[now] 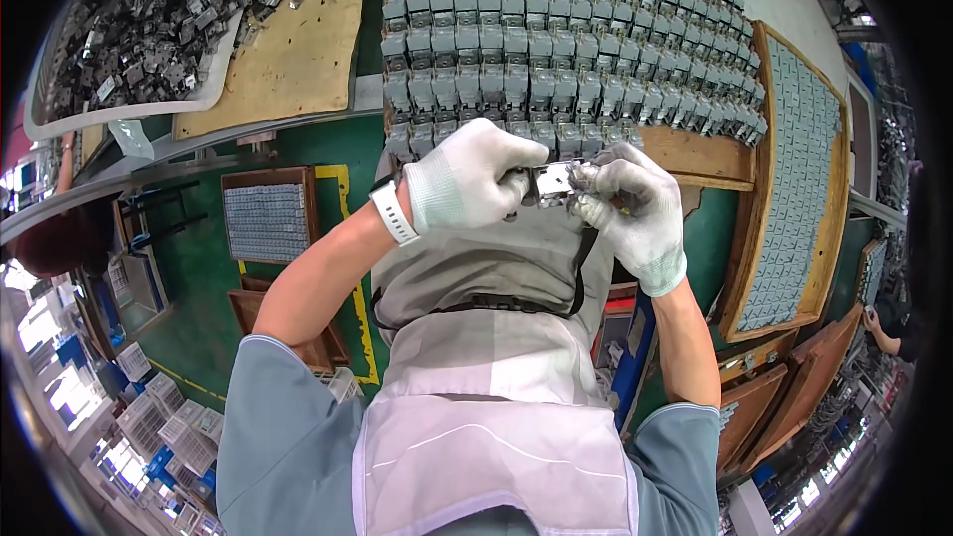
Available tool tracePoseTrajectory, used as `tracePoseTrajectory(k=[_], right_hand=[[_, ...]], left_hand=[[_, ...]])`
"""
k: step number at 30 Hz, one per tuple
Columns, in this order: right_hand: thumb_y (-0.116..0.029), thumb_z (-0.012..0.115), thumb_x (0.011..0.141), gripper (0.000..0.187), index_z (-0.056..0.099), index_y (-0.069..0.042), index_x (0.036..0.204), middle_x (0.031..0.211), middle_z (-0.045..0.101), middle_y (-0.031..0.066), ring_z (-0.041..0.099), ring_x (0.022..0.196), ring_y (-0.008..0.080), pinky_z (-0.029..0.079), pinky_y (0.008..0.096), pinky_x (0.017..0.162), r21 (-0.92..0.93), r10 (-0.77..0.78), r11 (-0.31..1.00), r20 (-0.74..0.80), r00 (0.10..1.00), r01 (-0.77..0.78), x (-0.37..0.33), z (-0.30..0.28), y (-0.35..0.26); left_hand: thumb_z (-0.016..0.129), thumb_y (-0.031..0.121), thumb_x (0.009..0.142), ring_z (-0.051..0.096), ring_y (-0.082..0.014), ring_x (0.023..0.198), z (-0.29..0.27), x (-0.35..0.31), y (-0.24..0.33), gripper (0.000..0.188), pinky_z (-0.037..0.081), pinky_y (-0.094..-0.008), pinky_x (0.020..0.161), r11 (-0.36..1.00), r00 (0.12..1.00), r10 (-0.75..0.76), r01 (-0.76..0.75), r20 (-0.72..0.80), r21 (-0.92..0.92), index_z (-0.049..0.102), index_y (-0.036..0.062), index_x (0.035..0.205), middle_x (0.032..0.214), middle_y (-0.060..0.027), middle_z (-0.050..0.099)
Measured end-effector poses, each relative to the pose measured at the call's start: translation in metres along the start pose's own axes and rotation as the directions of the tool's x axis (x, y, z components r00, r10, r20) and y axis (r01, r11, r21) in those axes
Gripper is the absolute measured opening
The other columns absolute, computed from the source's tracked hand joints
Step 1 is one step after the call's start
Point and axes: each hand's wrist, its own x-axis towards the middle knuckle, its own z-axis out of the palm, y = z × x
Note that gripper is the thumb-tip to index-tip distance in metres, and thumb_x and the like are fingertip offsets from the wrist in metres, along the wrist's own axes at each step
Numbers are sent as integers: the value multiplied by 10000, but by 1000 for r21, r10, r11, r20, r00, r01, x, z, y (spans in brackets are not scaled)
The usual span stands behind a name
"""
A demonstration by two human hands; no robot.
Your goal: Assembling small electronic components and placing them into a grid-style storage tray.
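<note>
Between my two gloved hands is a small metal part (554,182) with a shiny pale face. My left hand (476,174), in a white glove with a white watch above the cuff, pinches its left side. The fingers of my right hand (631,201), in a greyed white glove, close on its right side. The part is just in front of dense rows of grey block-shaped units (516,40) on a wooden board (695,154). What else my fingertips may hold is hidden by the gloves.
A white-rimmed tray (213,89) heaped with dark metal pieces lies at the upper left, beside a tan sheet (298,50). To the right leans a wooden tray (743,288) of grey units. Another filled tray (266,218) is lower left. Other people's arms show at both edges.
</note>
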Motion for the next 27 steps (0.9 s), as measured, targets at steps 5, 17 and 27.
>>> tracePoseTrajectory(k=[5,17,27], right_hand=[[-120,849,693,410,649,28,1018,997,593,57,547,795,110,484,242,694,102,94,991,-60,994,-87,-9,2,5],[-230,843,688,443,641,-12,1017,900,629,77,577,699,186,467,293,608,24,-207,978,76,975,206,-18,-21,16],[-212,854,710,829,431,29,1381,1233,581,111,582,1057,168,493,306,906,54,169,985,-106,980,-164,-37,-16,14]], left_hand=[[546,-46,731,531,-362,546,2,4,-3,183,458,-373,540,973,985,173,-174,23,154,613,-8,897,647,-203,522],[540,-27,688,597,-419,673,43,0,6,195,470,-468,580,977,979,197,-192,-50,96,592,8,872,677,-214,579],[545,-52,755,625,-422,763,83,24,16,294,503,-448,646,991,946,117,-93,-304,94,574,-24,1047,814,-246,612]])
